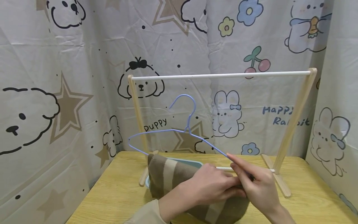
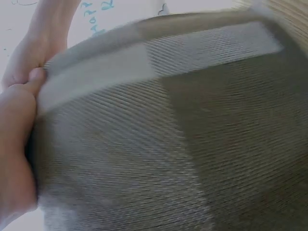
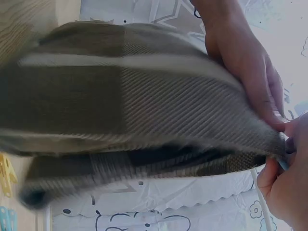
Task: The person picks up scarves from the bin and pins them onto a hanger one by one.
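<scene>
A blue wire hanger [image 1: 195,136] stands hook up, and a brown-and-cream plaid cloth [image 1: 167,175] hangs below its shoulders, over the lower bar. My right hand [image 1: 258,188] grips the hanger's right end, thumb and forefinger along the wire. Close against it, my left hand [image 1: 208,183] pinches the cloth near its right edge. In the left wrist view the cloth [image 2: 120,159] fills most of the picture. From the right wrist, folded layers of the cloth [image 3: 178,101] run toward the fingers of both hands. The hanger's lower right part is hidden by hands and cloth.
Behind the hands stands a wooden rack with a white top rod [image 1: 221,75] and splayed feet [image 1: 282,186] on a yellow wood-grain table [image 1: 109,189]. A pale blue-green basket [image 1: 193,162] sits behind the cloth. Yellow clips [image 3: 6,175] and blue clips [image 3: 7,219] lie at the side.
</scene>
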